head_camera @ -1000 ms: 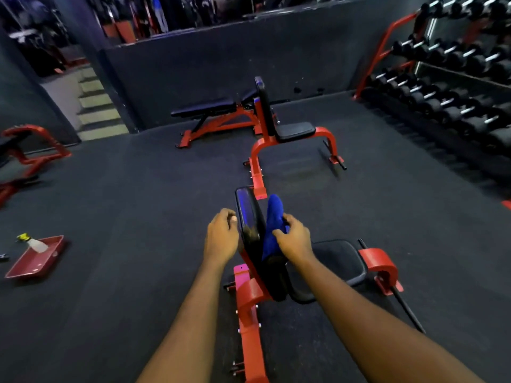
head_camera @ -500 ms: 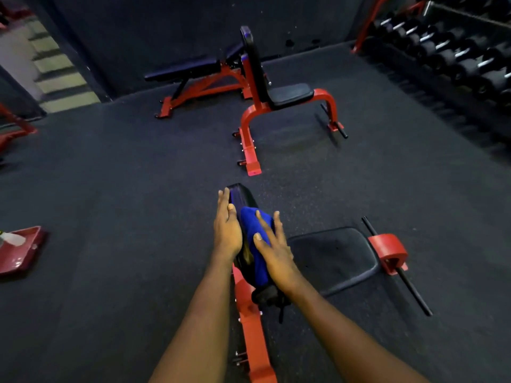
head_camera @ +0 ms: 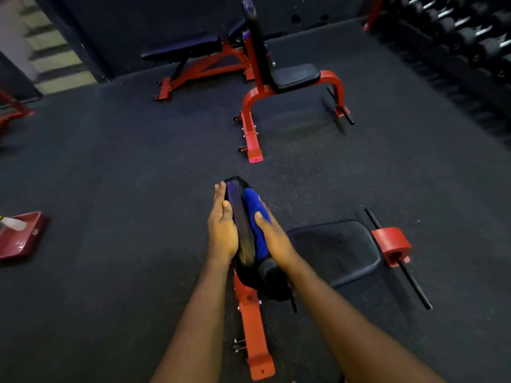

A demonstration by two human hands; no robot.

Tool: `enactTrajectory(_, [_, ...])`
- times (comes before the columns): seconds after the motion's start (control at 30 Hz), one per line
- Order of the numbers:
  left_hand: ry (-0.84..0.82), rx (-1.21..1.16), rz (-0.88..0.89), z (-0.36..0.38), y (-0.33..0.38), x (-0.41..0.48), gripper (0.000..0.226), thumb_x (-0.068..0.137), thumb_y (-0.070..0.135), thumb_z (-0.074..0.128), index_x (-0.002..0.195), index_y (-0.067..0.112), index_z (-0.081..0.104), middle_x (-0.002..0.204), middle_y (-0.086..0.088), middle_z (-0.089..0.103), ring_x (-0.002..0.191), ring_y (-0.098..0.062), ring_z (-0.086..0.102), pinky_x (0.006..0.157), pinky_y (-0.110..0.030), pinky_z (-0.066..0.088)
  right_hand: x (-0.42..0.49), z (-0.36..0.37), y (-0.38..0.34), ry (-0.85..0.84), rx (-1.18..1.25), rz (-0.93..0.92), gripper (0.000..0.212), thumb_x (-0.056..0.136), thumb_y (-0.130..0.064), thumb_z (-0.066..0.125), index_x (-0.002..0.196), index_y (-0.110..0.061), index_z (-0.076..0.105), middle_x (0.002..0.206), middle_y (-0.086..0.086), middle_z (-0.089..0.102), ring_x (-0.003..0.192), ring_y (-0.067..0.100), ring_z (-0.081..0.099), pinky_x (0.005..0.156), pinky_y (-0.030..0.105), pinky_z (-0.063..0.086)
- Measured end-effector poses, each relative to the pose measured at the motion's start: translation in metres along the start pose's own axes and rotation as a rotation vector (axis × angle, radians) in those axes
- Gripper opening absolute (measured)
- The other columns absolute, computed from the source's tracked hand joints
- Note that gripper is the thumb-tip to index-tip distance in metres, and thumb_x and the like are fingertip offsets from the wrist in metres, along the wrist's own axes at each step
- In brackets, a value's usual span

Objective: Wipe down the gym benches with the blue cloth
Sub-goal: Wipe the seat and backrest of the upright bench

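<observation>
**Two flat hands press the backrest (head_camera: 238, 217), blue cloth (head_camera: 255, 214) between**

Both hands have flattened since a second ago, when the left hand (head_camera: 222, 230) was curled over the pad's top edge and the right hand (head_camera: 273, 240) bunched the fabric. Now the left hand lies straight-fingered along the rear of the upright pad, bracing it. The right hand pushes the blue cloth against the front face with extended fingers (thumb resting on the fabric). The cloth sits high on the pad, near its top.

This reads as a wiping stroke under way on the near bench (head_camera: 255, 352). Its seat pad (head_camera: 334, 250) and the two benches (head_camera: 279, 78) farther off probably remain to do. The view has also tipped downward, pushing the red tray (head_camera: 23, 240) to the left edge.
</observation>
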State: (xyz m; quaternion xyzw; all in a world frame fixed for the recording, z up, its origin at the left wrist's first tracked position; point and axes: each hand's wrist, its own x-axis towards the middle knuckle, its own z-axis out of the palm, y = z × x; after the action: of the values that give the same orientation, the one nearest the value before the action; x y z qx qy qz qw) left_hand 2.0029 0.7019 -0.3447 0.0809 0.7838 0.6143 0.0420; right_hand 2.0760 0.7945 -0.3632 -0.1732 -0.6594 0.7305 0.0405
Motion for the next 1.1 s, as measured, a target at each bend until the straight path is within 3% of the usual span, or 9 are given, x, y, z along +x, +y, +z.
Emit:
enactTrajectory(0.13, [-0.003, -0.010, -0.004, -0.001, 0.000, 0.000, 0.044, 0.106, 0.007, 0.032, 0.150, 0.011, 0.034, 0.160, 0.001, 0.026, 0.147, -0.005, 0.020, 0.117, -0.015, 0.014, -0.006, 0.005, 0.002, -0.009, -0.086, -0.066, 0.059, 0.099, -0.039, 0.048, 0.153, -0.027, 0.027, 0.159, -0.014, 0.023, 0.148, 0.002, 0.013, 0.124, 0.033, 0.010])
enactTrajectory(0.23, [0.002, -0.005, -0.011, 0.001, 0.000, 0.000, 0.044, 0.106, 0.008, 0.032, 0.150, 0.012, 0.035, 0.160, 0.002, 0.027, 0.146, -0.004, 0.021, 0.117, -0.015, 0.015, 0.018, -0.001, -0.006, -0.032, -0.009, -0.028, 0.051, 0.102, -0.026, 0.048, 0.150, -0.023, 0.031, 0.157, -0.005, 0.029, 0.147, 0.009, 0.023, 0.123, 0.038, 0.016])
enactTrajectory(0.33, [0.003, -0.001, -0.004, 0.000, 0.001, 0.000, 0.044, 0.106, 0.009, 0.032, 0.150, 0.013, 0.035, 0.160, 0.003, 0.026, 0.147, -0.005, 0.021, 0.117, -0.016, 0.014, 0.014, -0.001, -0.001, 0.026, 0.070, 0.070, 0.061, 0.095, -0.046, 0.050, 0.149, -0.021, 0.039, 0.152, -0.002, 0.042, 0.141, 0.012, 0.036, 0.120, 0.041, 0.026])
enactTrajectory(0.4, [-0.003, -0.001, -0.010, 0.000, 0.001, 0.000, 0.044, 0.106, 0.009, 0.032, 0.150, 0.014, 0.035, 0.160, 0.004, 0.026, 0.147, -0.004, 0.020, 0.116, -0.013, 0.014, 0.002, 0.003, 0.002, 0.049, 0.010, 0.029, 0.067, 0.091, -0.054, 0.049, 0.151, -0.026, 0.036, 0.155, -0.006, 0.038, 0.145, 0.010, 0.029, 0.122, 0.039, 0.022])
enactTrajectory(0.5, [0.003, -0.023, -0.020, -0.001, 0.000, 0.000, 0.044, 0.106, 0.009, 0.032, 0.150, 0.013, 0.035, 0.160, 0.003, 0.027, 0.146, -0.002, 0.021, 0.119, -0.018, 0.015, 0.011, 0.005, -0.003, 0.023, -0.114, -0.089, 0.057, 0.101, -0.036, 0.047, 0.153, -0.025, 0.028, 0.160, -0.006, 0.026, 0.148, 0.006, 0.017, 0.123, 0.034, 0.013])
enactTrajectory(0.6, [0.010, -0.027, -0.025, 0.001, 0.000, 0.002, 0.043, 0.106, 0.007, 0.033, 0.149, 0.012, 0.036, 0.159, 0.002, 0.027, 0.145, -0.003, 0.023, 0.119, -0.017, 0.016, 0.043, 0.002, -0.016, 0.022, -0.070, -0.032, 0.050, 0.103, -0.026, 0.046, 0.151, -0.020, 0.033, 0.158, -0.001, 0.032, 0.147, 0.010, 0.025, 0.122, 0.033, 0.018])
enactTrajectory(0.7, [0.008, -0.017, -0.009, 0.001, 0.001, 0.002, 0.043, 0.106, 0.008, 0.033, 0.149, 0.013, 0.036, 0.159, 0.003, 0.027, 0.144, -0.001, 0.022, 0.118, -0.016, 0.016, 0.036, 0.002, -0.009, 0.069, 0.006, 0.075, 0.050, 0.102, -0.038, 0.045, 0.149, -0.022, 0.040, 0.153, 0.000, 0.041, 0.142, 0.015, 0.036, 0.119, 0.039, 0.027])
enactTrajectory(0.87, [0.011, 0.005, -0.009, 0.001, -0.002, 0.004, 0.044, 0.105, 0.005, 0.033, 0.149, 0.010, 0.036, 0.159, 0.001, 0.027, 0.144, 0.000, 0.022, 0.112, -0.005, 0.015, 0.024, 0.006, -0.008, 0.028, -0.153, -0.075, 0.055, 0.103, -0.032, 0.044, 0.154, -0.025, 0.025, 0.160, -0.008, 0.023, 0.148, 0.006, 0.014, 0.123, 0.031, 0.011])
enactTrajectory(1.1, [0.006, 0.021, 0.001, 0.000, -0.001, 0.004, 0.044, 0.106, 0.007, 0.034, 0.149, 0.012, 0.037, 0.159, 0.003, 0.027, 0.145, -0.001, 0.022, 0.114, -0.008, 0.015, 0.067, 0.004, -0.028, 0.026, -0.026, 0.117, 0.055, 0.100, -0.037, 0.047, 0.151, -0.019, 0.037, 0.155, 0.003, 0.037, 0.142, 0.015, 0.034, 0.120, 0.038, 0.024])
